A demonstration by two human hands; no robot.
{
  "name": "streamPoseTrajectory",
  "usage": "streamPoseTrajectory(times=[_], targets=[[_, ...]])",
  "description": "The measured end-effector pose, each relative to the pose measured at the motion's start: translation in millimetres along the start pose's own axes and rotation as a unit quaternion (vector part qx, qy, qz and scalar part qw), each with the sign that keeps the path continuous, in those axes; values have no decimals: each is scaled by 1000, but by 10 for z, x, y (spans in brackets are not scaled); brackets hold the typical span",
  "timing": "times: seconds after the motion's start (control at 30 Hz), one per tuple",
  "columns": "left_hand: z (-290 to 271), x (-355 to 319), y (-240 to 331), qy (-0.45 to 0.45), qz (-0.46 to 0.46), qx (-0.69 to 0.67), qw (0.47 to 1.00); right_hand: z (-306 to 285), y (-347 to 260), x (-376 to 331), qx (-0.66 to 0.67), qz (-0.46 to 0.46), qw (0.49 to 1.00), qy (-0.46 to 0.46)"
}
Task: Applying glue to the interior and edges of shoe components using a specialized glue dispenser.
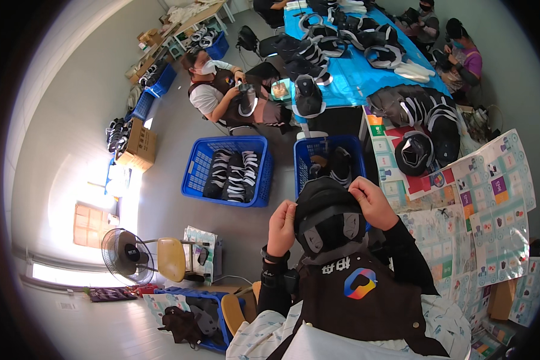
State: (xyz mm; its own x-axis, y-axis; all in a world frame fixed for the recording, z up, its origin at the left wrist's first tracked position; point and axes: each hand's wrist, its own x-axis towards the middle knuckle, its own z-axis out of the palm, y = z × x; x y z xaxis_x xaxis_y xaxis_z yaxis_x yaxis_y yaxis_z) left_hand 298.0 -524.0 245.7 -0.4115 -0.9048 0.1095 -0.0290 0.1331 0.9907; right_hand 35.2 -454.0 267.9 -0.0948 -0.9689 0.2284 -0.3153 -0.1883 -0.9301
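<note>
Each hand is closed in a pinch, thumb against curled fingers, the left hand [280, 229] on one side edge of a black cap [325, 201] and the right hand [373, 201] on the other, so the cap hangs between them in front of the chest. Beyond, the largest thing is a long table [348, 87] covered in blue and heaped with dark, pale-edged pieces; a person in a white mask [213, 90] sits beside it, handling another piece. Two blue baskets stand on the floor: the left basket [228, 142] holds stacked black-and-white pieces, and the right basket [325, 143], just beyond the cap, holds a few dark ones. Since only the edges are pinched, one side could slip free if the fingers loosen, and the cap could tip or drop into the lap or nearby basket; an uneven pull could also twist it out of shape. As for writing, the printed sheets [495, 207] at right carry pictures and coloured blocks with text mostly too small to read, the cardboard box [141, 144] has dark print, and the brown apron [321, 300] bears white characters beside a small, multicoloured round emblem [360, 283].
</note>
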Motion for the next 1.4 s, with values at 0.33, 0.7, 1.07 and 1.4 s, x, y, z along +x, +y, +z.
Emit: streamPoseTrajectory(times=[0.33, 0.7, 1.07, 1.4], targets=[[-9, 16, -97, 11, 27, 30, 999, -114, -492, -179, -51, -88, 988, 111], [232, 64, -40, 1, -60, -97, 993, -164, -1405, -420, 438, -201, 870, -106], [158, 14, -132, -30, -44, -107, 993, -327, -1470, -550, 446, -160, 875, -97], [50, 17, -177, -26, -45, -118, 992, -161, -1450, -447, 477, -236, 843, -83]])
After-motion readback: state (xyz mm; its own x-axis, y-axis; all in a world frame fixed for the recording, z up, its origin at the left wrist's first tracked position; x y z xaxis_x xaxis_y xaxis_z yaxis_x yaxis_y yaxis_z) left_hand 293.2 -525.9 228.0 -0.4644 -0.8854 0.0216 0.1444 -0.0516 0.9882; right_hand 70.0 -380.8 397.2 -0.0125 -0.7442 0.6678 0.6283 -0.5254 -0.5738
